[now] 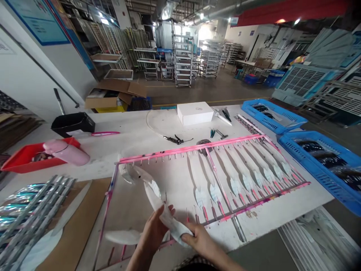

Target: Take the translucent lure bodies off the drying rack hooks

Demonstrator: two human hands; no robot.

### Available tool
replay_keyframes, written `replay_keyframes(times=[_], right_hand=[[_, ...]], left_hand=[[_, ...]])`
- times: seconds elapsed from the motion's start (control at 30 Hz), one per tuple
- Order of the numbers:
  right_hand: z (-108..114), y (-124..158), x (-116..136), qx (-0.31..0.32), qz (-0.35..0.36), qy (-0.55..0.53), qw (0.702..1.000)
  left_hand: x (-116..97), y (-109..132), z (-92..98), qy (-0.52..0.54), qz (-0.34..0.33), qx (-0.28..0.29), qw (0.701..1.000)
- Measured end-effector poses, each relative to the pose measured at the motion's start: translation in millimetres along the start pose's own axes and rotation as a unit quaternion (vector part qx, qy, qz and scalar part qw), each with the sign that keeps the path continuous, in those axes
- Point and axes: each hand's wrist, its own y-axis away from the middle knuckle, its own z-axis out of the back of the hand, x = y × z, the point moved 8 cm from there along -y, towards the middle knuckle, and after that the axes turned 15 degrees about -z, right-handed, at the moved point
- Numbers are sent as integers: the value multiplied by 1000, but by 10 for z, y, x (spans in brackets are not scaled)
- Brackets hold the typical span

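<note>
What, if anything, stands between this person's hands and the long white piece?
Nothing visible does: the left hand and right hand both hold the long white piece directly, bare skin against it.

We can read no lettering: the small print on the white box (195,114), the pale lines on the blue wall board (41,20) and the marks on the left-edge notice (5,47) are too blurred.

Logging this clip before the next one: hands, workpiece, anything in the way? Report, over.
Left hand grips long white piece near its middle; right hand holds one end. Piece held over pink frame. Second white piece beside left forearm.
</note>
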Motion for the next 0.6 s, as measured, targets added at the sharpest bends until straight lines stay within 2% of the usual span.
replay_keyframes(times=[0.03, 0.07, 0.17, 0.23, 0.33, 0.4, 0.5, 0.6], right_hand=[[5, -26, -71, -2, -6, 10, 1000], [46, -69, -161, -23, -21, 16, 999], [255, -257, -458, -135, -112, 97, 980], [274, -415, -571, -138, -174, 205, 953], [187, -604, -605, -86, -221, 327, 915], [170, -654, -579, -94, -222, 356, 903], [165, -635, -539, -130, -178, 350, 910], [178, -575, -572, -144, -172, 337, 914]], left_hand=[[21, -6, -57, 54, 11, -21, 998], [-24, -40, -87, 87, -17, -43, 995], [-249, -201, -121, 135, -149, -76, 977], [-278, -335, -148, 152, -178, -82, 969], [-102, -541, -224, 174, -148, -82, 970], [93, -630, -263, 184, -111, -90, 972], [331, -659, -284, 184, -76, -95, 975], [421, -612, -267, 180, -76, -89, 977]])
